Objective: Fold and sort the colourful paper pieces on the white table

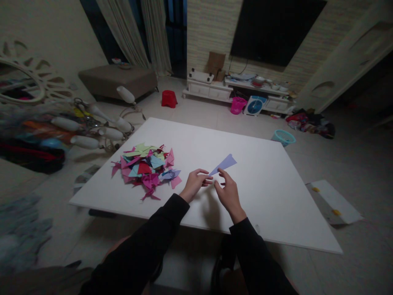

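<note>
1. Lavender folded paper [227, 161]: over white table [264, 192], right of the pile.
2. Left hand [194, 183]: fingertips pinching the paper's narrow end.
3. Right hand [229, 193]: fingers parted, index fingertip at the paper.
4. Multicoloured paper pile [147, 168]: occupying the table's left part.
5. White-shaded lamp [111, 133]: beside the table's left edge.
6. Floor beyond: red stool [169, 99], pink bin [238, 106], blue-faced fan [254, 105], turquoise basket [283, 137].

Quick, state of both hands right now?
Left hand: fingers closed on the narrow end of the folded lavender paper.
Right hand: partly open, thumb apart, index fingertip at the paper's edge.
</note>
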{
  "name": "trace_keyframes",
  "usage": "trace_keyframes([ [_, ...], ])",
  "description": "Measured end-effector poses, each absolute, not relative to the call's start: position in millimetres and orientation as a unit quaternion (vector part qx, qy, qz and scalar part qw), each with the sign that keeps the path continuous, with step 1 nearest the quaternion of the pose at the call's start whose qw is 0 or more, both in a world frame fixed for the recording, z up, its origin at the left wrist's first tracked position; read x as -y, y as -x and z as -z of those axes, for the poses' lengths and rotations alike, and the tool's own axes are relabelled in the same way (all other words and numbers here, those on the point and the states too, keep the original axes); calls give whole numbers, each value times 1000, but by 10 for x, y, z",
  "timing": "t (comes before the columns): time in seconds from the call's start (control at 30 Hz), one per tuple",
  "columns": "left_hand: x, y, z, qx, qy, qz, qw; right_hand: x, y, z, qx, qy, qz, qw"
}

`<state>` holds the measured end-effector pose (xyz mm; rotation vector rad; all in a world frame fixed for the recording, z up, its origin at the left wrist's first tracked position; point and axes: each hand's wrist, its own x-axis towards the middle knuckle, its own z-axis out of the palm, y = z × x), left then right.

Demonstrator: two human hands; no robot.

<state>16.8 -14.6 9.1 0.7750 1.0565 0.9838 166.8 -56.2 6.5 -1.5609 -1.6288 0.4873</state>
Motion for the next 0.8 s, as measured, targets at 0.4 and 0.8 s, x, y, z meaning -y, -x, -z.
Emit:
trace_keyframes([
  [0.4,52,-159,-105,-478,-343,-436,681,467,-1688,-11,647,616,-197,403],
  [0.8,76,-178,-93,-490,-353,-426,673,520,-1667,-44,645,616,-203,404],
])
